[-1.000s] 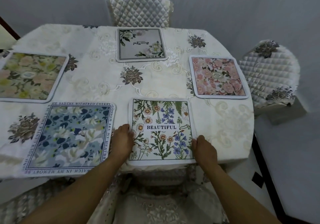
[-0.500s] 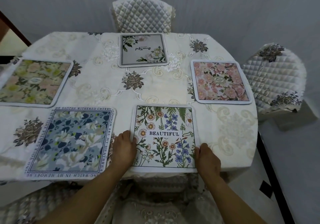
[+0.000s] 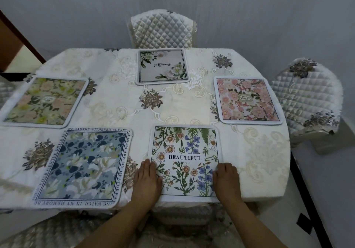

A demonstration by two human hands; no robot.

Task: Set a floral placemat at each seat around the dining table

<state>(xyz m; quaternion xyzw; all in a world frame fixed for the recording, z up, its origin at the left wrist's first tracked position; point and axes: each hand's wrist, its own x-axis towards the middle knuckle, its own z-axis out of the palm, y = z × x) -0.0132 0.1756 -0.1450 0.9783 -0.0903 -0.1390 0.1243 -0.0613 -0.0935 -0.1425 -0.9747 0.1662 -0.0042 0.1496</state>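
Several floral placemats lie on the dining table (image 3: 115,101), which has a cream embroidered cloth. A white wildflower mat printed BEAUTIFUL (image 3: 184,147) sits at the near edge in front of me. My left hand (image 3: 147,182) rests flat on its left edge and my right hand (image 3: 226,180) rests on its right edge. To its left is a blue and white mat (image 3: 82,167) with a border of text. At the far left lies a green and peach mat (image 3: 44,101). A grey mat (image 3: 163,67) is at the far side and a pink mat (image 3: 247,99) at the right.
A quilted chair (image 3: 162,30) stands at the far side and another (image 3: 307,97) at the right. A covered chair (image 3: 178,232) sits just below my arms. Grey wall behind; a dark strip runs along the floor (image 3: 307,199) at the right.
The view has tilted down and drawn back a little, so the table sits lower in the frame. Both hands stay on the BEAUTIFUL mat's side edges.
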